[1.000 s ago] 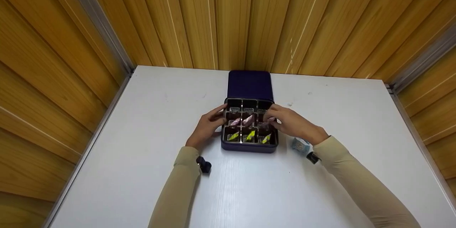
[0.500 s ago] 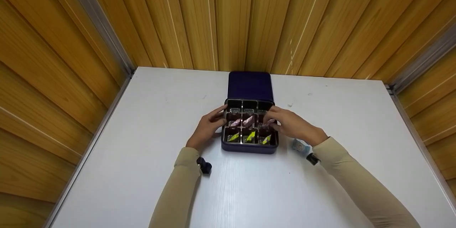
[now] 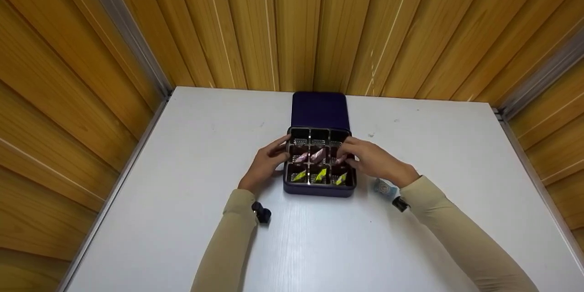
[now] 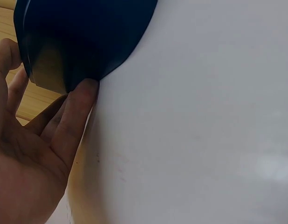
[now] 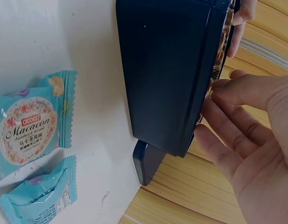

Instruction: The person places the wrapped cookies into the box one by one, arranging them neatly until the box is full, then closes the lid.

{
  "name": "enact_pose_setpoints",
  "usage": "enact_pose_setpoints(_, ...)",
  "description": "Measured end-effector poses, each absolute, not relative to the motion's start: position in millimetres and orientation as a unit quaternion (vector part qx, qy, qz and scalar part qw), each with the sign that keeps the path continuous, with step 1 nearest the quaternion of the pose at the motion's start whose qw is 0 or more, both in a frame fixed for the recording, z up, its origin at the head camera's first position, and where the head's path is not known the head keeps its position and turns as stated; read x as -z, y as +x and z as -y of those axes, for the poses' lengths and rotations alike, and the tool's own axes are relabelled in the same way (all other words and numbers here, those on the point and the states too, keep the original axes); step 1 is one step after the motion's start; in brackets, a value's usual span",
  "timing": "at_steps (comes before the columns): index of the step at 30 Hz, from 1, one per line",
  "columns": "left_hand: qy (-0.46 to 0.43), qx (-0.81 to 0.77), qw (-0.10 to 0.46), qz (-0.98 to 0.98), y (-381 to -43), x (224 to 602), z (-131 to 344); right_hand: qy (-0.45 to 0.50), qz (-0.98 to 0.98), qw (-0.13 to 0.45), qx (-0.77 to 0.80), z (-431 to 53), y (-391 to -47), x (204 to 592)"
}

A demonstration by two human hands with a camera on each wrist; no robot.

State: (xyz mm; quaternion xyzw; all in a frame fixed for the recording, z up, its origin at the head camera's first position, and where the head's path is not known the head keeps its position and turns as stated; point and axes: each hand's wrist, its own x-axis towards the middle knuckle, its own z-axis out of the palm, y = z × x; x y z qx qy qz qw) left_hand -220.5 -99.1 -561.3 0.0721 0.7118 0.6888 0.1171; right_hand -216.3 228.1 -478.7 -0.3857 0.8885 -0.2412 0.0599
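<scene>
Resting left hand (image 3: 264, 164) unclenched against box (image 3: 318, 190); poising right hand (image 3: 375, 157) at pink sweet (image 3: 339, 160), not showing whether grasping; likely feeling light, slippery, needing pinching by ends.

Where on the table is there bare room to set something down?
Bare table lies between the sleeves, in front of the box, and left of the left hand. Right of the box is crowded: the right hand and blue packets.

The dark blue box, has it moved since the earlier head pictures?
No. In the head view, the dark blue box keeps its place against the back edge of the white table; no shift in any direction shows.
</scene>
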Motion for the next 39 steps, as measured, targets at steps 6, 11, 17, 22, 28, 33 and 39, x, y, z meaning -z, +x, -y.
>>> enact_pose_setpoints(6,0.071,-0.685,0.116,-0.716,-220.6,562.1,98.7,-0.392,-0.882,0.057,0.256,-228.6,-216.5,479.2)
enact_pose_setpoints(11,0.073,-0.685,0.113,-0.716,-220.8,562.6,98.8,-0.386,-0.882,0.054,0.265,-231.7,-215.5,479.6)
enact_pose_setpoints(17,0.070,-0.685,0.112,-0.717,-219.8,562.0,99.9,-0.362,-0.893,0.022,0.266,-240.0,-211.8,477.3)
enact_pose_setpoints(22,0.069,-0.688,0.114,-0.713,-220.3,562.7,99.5,-0.343,-0.901,0.004,0.268,-248.6,-208.7,475.7)
enact_pose_setpoints(28,0.065,-0.694,0.121,-0.707,-220.2,563.2,99.1,-0.322,-0.912,-0.008,0.255,-256.2,-206.2,474.2)
enact_pose_setpoints(33,0.076,-0.674,0.103,-0.727,-220.1,562.0,99.6,-0.322,-0.917,-0.039,0.234,-261.6,-204.8,476.0)
enact_pose_setpoints(39,0.079,-0.678,0.103,-0.723,-220.2,562.5,99.6,-0.299,-0.927,-0.045,0.222,-268.7,-201.1,478.6)
